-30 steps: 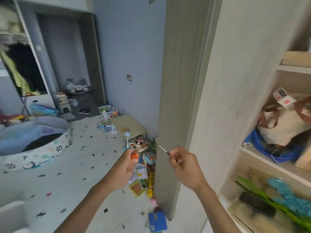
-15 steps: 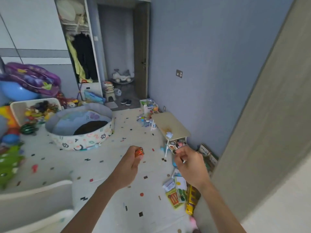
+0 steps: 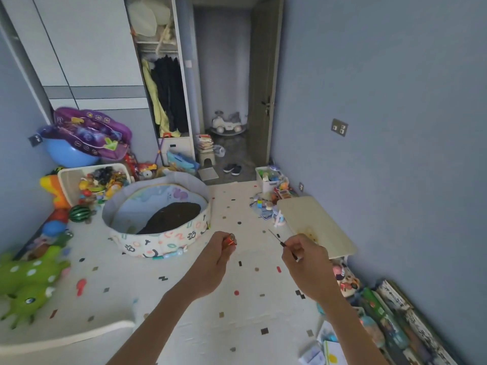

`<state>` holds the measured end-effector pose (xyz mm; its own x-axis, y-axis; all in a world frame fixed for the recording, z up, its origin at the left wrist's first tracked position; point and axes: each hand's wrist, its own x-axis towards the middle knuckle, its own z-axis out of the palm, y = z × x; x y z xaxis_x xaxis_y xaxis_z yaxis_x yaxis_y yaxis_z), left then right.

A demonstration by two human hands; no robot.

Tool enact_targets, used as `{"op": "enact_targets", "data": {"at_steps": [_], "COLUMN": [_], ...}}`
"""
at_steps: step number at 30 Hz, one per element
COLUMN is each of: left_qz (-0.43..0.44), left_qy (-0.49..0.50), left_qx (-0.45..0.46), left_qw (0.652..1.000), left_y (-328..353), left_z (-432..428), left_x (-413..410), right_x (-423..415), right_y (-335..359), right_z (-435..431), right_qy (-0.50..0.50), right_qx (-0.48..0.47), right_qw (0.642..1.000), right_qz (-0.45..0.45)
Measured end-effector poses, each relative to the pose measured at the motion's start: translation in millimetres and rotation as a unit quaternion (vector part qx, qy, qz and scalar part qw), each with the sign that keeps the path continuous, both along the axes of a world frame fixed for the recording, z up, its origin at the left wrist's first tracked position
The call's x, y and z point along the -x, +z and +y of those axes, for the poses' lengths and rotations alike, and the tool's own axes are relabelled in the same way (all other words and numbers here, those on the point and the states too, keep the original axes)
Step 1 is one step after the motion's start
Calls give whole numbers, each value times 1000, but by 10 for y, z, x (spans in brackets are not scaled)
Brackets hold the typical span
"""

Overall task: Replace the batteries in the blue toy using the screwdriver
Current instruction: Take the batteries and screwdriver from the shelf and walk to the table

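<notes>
1. While pinching the slim screwdriver (image 3: 283, 245) at its dark handle end with the curled fingers of the right hand (image 3: 307, 264), holding it in the air above the speckled floor mat (image 3: 250, 325), near the low table (image 3: 316, 214).
2. Pointing its tip forward and to the left, roughly towards the round play pen (image 3: 163, 241); running its long axis on a slant from fingers to tip, neither upright nor level.
3. Gripping what look like orange-cased batteries (image 3: 231, 239) in the left hand (image 3: 213, 259), fingers wrapped round them, near the driver's tip but apart from it; too small and blurred for counting the cells.
4. Judging the step as bringing tool and cells to the blue toy; not managing to tell which of the scattered toys that is.
5. Calling next for finding that toy, freeing a hand to steady it, then seating the tip squarely in the cover screw.
</notes>
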<state>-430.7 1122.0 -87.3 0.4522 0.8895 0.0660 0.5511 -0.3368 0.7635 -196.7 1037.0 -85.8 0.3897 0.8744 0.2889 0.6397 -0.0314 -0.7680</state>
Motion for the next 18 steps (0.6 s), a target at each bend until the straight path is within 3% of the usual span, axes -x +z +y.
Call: {"op": "enact_targets", "data": {"at_steps": [10,18], "left_qz": [-7,25], "left_qy": [-26,-95], "left_qx": [-20,-22], "left_qw": [999,995], "left_y": [-30,115], "left_z": [2853,4716], "left_x": [-331,-1101], "right_x": [-102,-592], "right_y": [-90,-37], "right_z": [2745,4360], "right_qy": [-35,-84], "right_qx": [3,0], "right_qw": [999,995], "right_qz": [28,44]}}
